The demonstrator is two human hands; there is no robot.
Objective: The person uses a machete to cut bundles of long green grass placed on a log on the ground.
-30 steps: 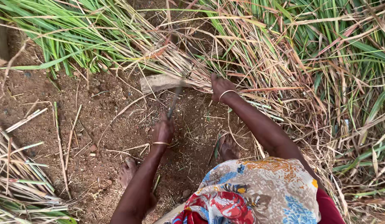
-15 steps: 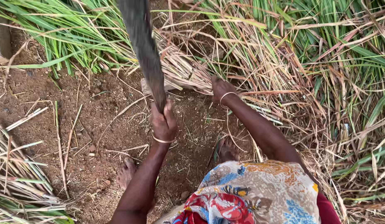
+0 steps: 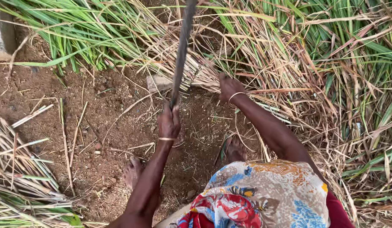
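On the bare brown soil [image 3: 99, 139] in the head view, the left hand [image 3: 169, 121] is wrapped tight round the handle of a long dark blade [image 3: 181, 46]. The blade stands raised, its long axis running nearly straight up the picture from the fist, leaning a little to the right, and its far end passes out of the top edge; it is seen almost edge-on, so it looks thin. A thin bangle sits on that wrist. The right hand [image 3: 228, 87], also with a bangle, is closed on a bundle of dry grass stalks [image 3: 196, 74], pressing it down where its cut ends lie across a flat stone [image 3: 159, 82] just right of the blade's line. Two bare feet [image 3: 132, 172] rest on the soil below the hands. Green grass [image 3: 78, 33] spreads along the top, and cut stalks [image 3: 18, 169] lie at the lower left.
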